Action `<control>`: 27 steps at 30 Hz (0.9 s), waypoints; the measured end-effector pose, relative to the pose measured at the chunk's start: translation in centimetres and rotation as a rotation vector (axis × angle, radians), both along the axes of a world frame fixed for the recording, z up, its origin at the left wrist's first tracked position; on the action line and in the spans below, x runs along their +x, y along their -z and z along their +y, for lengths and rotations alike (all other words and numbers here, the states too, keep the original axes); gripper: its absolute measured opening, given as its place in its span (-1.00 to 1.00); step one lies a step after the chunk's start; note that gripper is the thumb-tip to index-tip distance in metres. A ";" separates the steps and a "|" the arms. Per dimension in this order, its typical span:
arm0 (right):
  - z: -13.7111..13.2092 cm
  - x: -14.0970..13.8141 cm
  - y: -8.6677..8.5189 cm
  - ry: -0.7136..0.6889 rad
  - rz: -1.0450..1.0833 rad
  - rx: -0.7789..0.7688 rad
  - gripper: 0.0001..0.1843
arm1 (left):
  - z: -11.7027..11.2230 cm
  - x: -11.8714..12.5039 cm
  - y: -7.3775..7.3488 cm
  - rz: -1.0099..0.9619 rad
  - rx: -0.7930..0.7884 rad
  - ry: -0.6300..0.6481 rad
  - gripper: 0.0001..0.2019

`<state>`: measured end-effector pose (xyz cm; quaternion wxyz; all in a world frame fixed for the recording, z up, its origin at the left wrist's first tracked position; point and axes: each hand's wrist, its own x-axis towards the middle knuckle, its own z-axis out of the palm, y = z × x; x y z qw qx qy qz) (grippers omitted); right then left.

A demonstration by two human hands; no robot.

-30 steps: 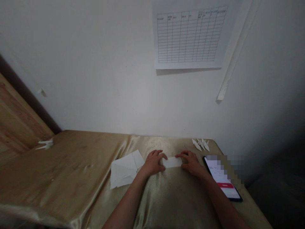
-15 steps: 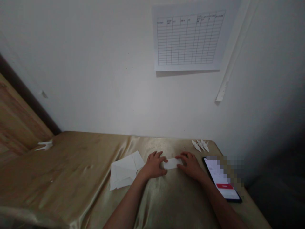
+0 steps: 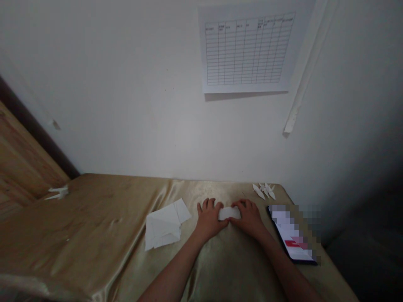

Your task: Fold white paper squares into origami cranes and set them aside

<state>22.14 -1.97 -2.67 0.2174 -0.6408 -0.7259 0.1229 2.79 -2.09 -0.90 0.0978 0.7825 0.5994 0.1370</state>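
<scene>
A small folded strip of white paper (image 3: 229,213) lies on the gold satin cloth (image 3: 94,226) covering the table. My left hand (image 3: 209,218) presses on its left end with fingers spread and thumb pushed against the paper. My right hand (image 3: 248,216) covers its right end, fingers curled down onto it. Both hands nearly meet over the strip. Only a short middle part of the paper shows.
A loose pile of white sheets (image 3: 163,228) lies left of my hands. Several small folded paper shapes (image 3: 263,191) sit at the back right, and one more (image 3: 58,192) at the far left. A lit phone (image 3: 292,239) lies at the right edge. A printed grid sheet (image 3: 247,50) hangs on the wall.
My hands have moved toward each other over the paper strip, so less of it shows between them than a second ago.
</scene>
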 end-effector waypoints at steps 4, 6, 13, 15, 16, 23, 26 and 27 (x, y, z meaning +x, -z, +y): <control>0.2 0.0 0.2 0.016 0.005 -0.012 -0.48 | 0.1 0.3 0.0 -0.030 -0.026 -0.028 -0.45; 0.2 0.0 0.2 0.011 0.006 -0.017 -0.49 | 0.2 0.5 -0.1 -0.048 -0.032 -0.038 -0.46; 0.6 0.4 0.1 -0.013 0.010 -0.058 -0.46 | 0.5 0.2 -0.8 -0.072 -0.101 -0.045 -0.48; 0.7 0.7 0.0 -0.024 0.015 -0.084 -0.45 | 0.8 -0.2 -0.9 -0.079 -0.127 -0.015 -0.48; 0.8 0.8 0.0 -0.031 0.020 -0.096 -0.44 | 1.0 -0.5 -1.0 -0.079 -0.139 0.000 -0.47; 0.9 1.7 0.0 -0.077 0.028 -0.120 -0.42 | 1.9 -2.1 -2.0 -0.042 -0.264 0.126 -0.44; 0.9 1.9 0.1 -0.099 0.027 -0.121 -0.39 | 2.0 -2.7 -2.3 -0.047 -0.283 0.171 -0.41; 0.9 2.0 0.1 -0.104 0.027 -0.124 -0.38 | 2.0 -2.9 -2.3 -0.052 -0.281 0.182 -0.39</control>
